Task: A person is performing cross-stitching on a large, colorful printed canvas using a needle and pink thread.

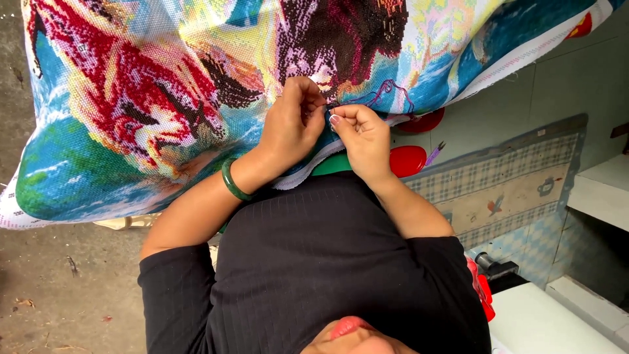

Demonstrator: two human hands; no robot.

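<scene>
Black-sleeved arms reach up — both hands (327,128) pinch the wide-spread embroidery cloth (164,98).

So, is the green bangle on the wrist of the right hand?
No, the green bangle sits on the left hand wrist; the right hand wrist is bare.

Embroidered cloth (164,98) blocks ahead; red lids (407,160) crowd right; left floor (59,282) free.

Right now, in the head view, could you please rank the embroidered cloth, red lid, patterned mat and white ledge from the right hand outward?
1. embroidered cloth, touching the right hand.
2. red lid, beside the wrist.
3. patterned mat, farther right.
4. white ledge, far right.
</scene>
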